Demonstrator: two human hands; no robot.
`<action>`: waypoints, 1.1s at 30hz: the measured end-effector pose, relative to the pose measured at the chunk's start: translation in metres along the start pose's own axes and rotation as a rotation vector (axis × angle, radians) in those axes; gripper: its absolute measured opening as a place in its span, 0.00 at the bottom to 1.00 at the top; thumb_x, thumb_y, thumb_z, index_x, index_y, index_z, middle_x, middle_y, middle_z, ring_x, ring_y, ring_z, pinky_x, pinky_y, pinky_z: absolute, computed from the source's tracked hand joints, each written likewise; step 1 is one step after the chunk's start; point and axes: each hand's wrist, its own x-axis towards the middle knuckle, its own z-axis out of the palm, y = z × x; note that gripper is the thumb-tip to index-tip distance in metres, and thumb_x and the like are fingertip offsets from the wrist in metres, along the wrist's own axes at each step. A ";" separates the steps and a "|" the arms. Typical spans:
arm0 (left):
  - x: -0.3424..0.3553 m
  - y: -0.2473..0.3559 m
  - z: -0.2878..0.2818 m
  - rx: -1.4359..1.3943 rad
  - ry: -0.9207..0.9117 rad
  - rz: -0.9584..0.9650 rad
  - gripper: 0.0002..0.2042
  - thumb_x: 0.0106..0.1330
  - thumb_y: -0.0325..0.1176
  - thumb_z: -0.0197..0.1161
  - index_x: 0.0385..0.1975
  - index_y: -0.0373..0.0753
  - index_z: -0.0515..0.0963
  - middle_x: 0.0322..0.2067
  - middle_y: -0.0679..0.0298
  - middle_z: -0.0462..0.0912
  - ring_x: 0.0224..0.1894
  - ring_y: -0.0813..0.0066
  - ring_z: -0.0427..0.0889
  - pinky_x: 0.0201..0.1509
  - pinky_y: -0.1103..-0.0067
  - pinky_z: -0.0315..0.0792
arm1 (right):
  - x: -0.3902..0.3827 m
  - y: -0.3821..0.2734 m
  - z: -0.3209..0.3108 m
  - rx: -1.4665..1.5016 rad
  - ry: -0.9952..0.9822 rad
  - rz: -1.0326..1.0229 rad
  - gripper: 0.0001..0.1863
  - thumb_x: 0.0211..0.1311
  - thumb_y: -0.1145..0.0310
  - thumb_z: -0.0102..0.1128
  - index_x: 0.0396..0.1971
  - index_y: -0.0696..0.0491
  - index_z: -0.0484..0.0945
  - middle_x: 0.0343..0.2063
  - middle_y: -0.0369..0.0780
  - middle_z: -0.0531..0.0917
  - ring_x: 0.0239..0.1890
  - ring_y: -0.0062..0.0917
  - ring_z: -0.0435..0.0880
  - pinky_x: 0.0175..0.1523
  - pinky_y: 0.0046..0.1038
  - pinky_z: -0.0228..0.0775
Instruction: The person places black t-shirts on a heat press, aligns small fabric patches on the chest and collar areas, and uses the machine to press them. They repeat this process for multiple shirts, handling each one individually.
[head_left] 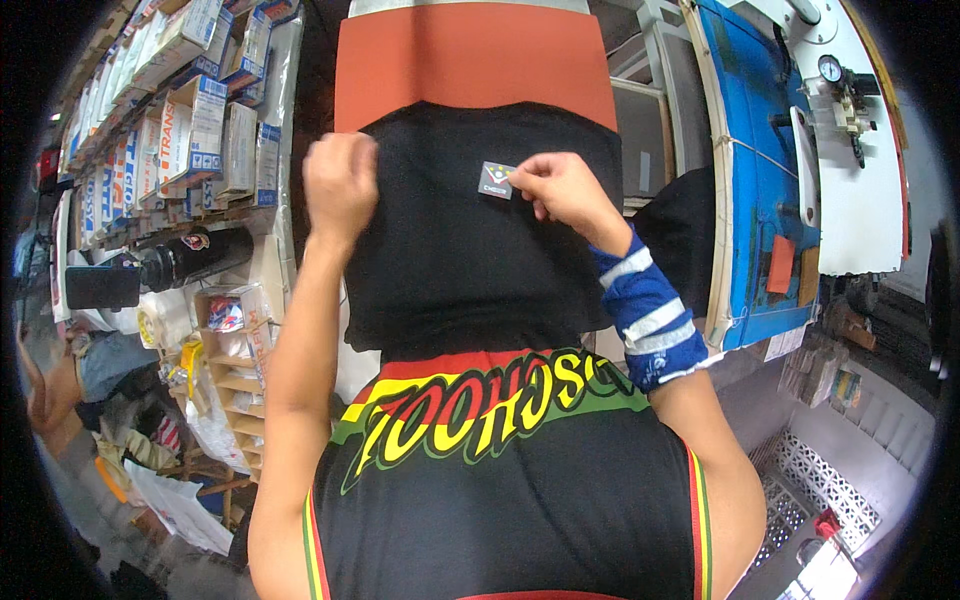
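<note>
Grey lettered label [490, 180] is pinched by right grip [567, 192] — left grip [340, 187] curled, contents unclear.

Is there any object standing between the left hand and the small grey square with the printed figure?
Nothing visible does: only the black shirt spreads between the left hand and the small grey square. The right hand is at the square's right edge.
</note>
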 end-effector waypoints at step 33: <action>-0.028 0.057 0.040 -0.081 -0.310 0.350 0.20 0.67 0.35 0.65 0.59 0.41 0.79 0.64 0.63 0.78 0.69 0.60 0.70 0.77 0.58 0.58 | -0.009 0.035 0.048 -0.846 0.542 -0.835 0.22 0.59 0.62 0.66 0.53 0.54 0.82 0.57 0.45 0.80 0.64 0.44 0.74 0.71 0.50 0.61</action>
